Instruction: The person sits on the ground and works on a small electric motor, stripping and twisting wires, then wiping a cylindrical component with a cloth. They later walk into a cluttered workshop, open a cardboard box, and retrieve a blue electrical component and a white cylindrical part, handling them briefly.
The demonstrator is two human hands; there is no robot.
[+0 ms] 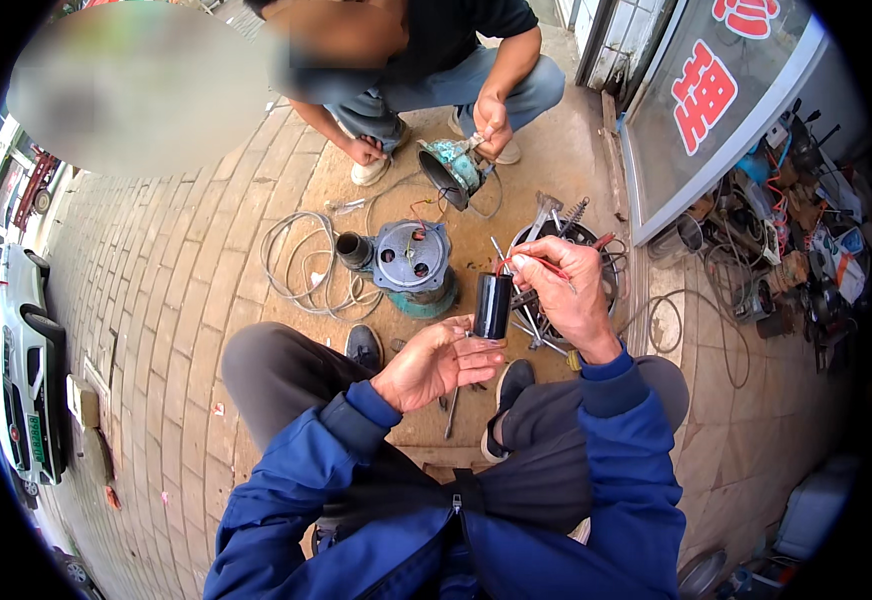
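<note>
I counted two hands of mine in view and one black cylinder between them, above the ground and in front of my knees. My left hand held its lower end, thumb at the side and fingers stretched loosely beneath; my right hand pinched the red wires at its upper end, though those were too small for me to count fairly. The cylinder's long axis ran nearly up and down the view, its wired end pointing away from me, toward the co-worker. Just past it I had one motor with three dark holes in its top. Beyond, the co-worker's one hand gripped a single turquoise shell, its mouth facing lower left.
</note>
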